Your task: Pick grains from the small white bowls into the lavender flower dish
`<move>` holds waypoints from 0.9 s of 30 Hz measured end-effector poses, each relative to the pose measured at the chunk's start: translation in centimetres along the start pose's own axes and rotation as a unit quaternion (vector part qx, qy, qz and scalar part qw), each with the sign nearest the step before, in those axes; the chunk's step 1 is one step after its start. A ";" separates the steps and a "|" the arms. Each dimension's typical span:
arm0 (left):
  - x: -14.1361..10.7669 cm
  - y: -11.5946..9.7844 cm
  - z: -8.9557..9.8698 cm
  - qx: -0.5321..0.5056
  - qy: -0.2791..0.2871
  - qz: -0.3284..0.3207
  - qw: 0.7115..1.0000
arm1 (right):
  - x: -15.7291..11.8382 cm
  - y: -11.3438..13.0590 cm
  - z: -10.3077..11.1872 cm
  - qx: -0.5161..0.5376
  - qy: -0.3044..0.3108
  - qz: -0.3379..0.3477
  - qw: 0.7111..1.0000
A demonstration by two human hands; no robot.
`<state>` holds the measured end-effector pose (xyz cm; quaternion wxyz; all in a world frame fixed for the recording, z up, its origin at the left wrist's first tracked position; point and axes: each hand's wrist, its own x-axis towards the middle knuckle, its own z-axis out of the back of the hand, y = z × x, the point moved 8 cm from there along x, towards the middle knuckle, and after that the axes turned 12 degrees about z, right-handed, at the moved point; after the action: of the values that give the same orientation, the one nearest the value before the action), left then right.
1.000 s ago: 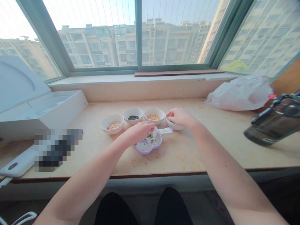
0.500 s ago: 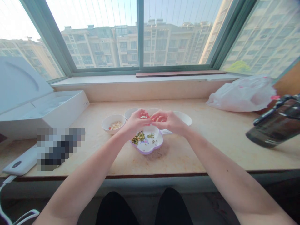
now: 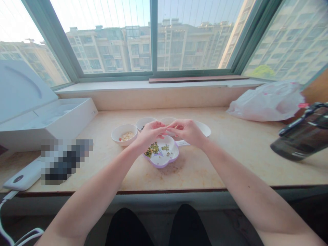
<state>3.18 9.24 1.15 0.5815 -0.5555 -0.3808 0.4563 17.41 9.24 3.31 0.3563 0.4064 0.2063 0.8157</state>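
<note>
The dish (image 3: 167, 161) sits flat before me, lobed, white inside with a purple rim, its pale handle (image 3: 183, 142) pointing to my right. I see green beans (image 3: 153, 149) clustered at its left, a smaller patch nearer its middle. Four white bowls (image 3: 203, 127) arc behind, three partly hidden from me.

Beans (image 3: 153, 149) in dish (image 3: 161, 163); bowls (image 3: 144, 122) behind

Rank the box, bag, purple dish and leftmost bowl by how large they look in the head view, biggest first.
1. Box, though cut by the picture's edge
2. Bag
3. Purple dish, partly hidden behind the left hand
4. Leftmost bowl
</note>
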 end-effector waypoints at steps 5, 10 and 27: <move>-0.3 -0.3 -1.0 0.398 -0.030 -0.107 0.911 | 0.5 -0.6 3.2 -0.096 -0.073 -0.009 0.993; -0.7 1.4 -3.0 0.585 0.056 -0.138 0.797 | 0.4 -3.1 5.9 -0.249 -0.087 -0.092 0.960; -0.6 2.1 -3.3 0.621 0.066 -0.130 0.770 | -0.7 -6.4 7.6 -0.346 -0.006 -0.204 0.916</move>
<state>5.96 7.65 -1.20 0.8771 -0.0469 -0.0436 0.4760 26.50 13.26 3.41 0.6347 0.2118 -0.0125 0.7430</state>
